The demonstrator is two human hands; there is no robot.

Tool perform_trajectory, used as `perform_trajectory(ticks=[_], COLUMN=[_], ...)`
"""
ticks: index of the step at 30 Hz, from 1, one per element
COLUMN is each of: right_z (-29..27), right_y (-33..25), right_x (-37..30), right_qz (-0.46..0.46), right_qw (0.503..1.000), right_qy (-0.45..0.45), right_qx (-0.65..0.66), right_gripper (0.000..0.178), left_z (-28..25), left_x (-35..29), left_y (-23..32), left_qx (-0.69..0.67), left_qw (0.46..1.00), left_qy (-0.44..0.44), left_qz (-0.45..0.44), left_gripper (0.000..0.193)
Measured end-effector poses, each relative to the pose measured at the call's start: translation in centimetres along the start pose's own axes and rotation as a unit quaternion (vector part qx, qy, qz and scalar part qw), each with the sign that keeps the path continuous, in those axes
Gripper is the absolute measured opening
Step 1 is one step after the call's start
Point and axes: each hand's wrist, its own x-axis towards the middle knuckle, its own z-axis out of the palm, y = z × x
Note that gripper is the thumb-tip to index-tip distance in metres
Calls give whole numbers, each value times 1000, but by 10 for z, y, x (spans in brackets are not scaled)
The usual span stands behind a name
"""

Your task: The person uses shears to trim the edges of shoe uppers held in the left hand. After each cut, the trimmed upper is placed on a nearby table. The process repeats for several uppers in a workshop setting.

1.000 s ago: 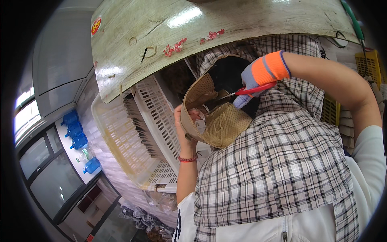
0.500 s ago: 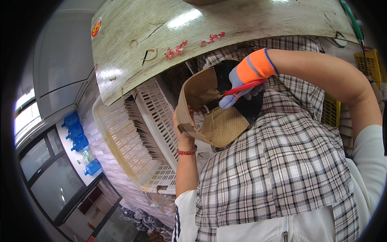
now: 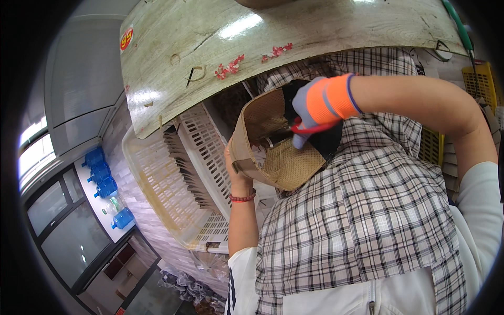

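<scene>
A tan box-shaped piece (image 3: pixel 251 116) with a textured lining and a black section rests tilted against my lap, its open side up. My bare left hand (image 3: pixel 230 160), a beaded bracelet at its wrist, holds the left wall from outside; part of its fingers shows inside by the lower left. My right hand (image 3: pixel 310 107), in a grey glove with an orange cuff, is closed round a red-handled tool (image 3: pixel 315 128) over the opening. The tool's metal end (image 3: pixel 270 140) points into the piece toward the left wall. Motion blur hides whether it is pliers or scissors.
A wood-grain table (image 3: pixel 178 84) edges the far side, with small scraps on it. White plastic baskets (image 3: pixel 152 173) stand at the left, stacked tan pieces (image 3: pixel 189 168) in them. Yellow crates (image 3: pixel 480 86) sit at the right. Several blue water bottles (image 3: pixel 106 186) line the far left.
My right hand has turned and shifted slightly left with the red-handled tool, which now lies closer along the palm. The left hand and the tan piece have barely moved.
</scene>
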Motion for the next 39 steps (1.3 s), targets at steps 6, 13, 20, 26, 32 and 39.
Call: perform_trajectory(ticks=[6,13,20,26,32,39], right_z=[42,86,77,62,81,54], right_y=[29,61,46,16,71,59], right_x=[-22,-31,-51,-55,-55,-14], right_qz=[38,70,49,32,-11,-37], right_qw=[997,991,990,999,856,920], right_qy=[64,103,100,34,517,379], right_qx=[-25,44,90,12,-1,-90], right_gripper=[77,88,73,63,36,29], left_z=[-36,-48,-7,15,13,8], left_x=[-2,-15,-52,-53,-43,-21], left_y=[-22,6,26,21,29,31], left_qx=[460,675,-61,-90,-265,-332], left_qw=[875,672,998,995,957,924], left_qy=[-104,8,25,12,-6,-112], left_qz=[112,303,-19,-33,-115,-151], left_gripper=[21,29,48,39,31,36])
